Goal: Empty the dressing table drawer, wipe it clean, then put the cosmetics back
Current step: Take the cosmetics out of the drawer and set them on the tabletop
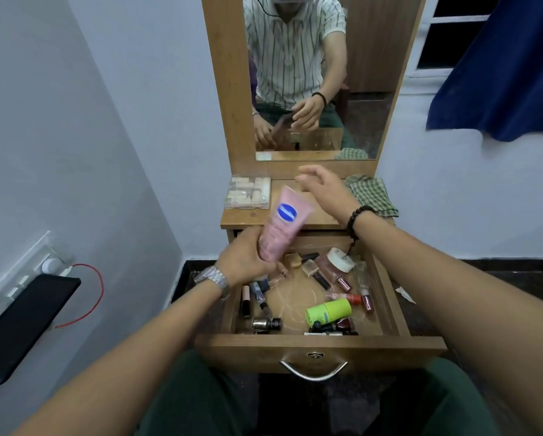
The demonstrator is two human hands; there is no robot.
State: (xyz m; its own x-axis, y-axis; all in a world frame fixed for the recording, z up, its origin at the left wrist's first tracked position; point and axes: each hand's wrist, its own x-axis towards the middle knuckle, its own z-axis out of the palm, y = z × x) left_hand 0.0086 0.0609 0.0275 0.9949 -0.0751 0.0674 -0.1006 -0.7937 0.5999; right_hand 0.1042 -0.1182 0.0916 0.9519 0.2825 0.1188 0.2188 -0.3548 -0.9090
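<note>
The wooden drawer of the dressing table stands pulled out above my lap. Several cosmetics lie inside: a lime-green container, a white jar, nail polish bottles and lipsticks. My left hand grips the lower end of a pink lotion tube, holding it tilted over the drawer's back left. My right hand hovers above the tabletop with fingers spread and relaxed, holding nothing, just right of the tube's top end.
On the tabletop sit a clear plastic box of small items at the left and a green checked cloth at the right. A mirror rises behind. A black shelf and a wall socket are at my left.
</note>
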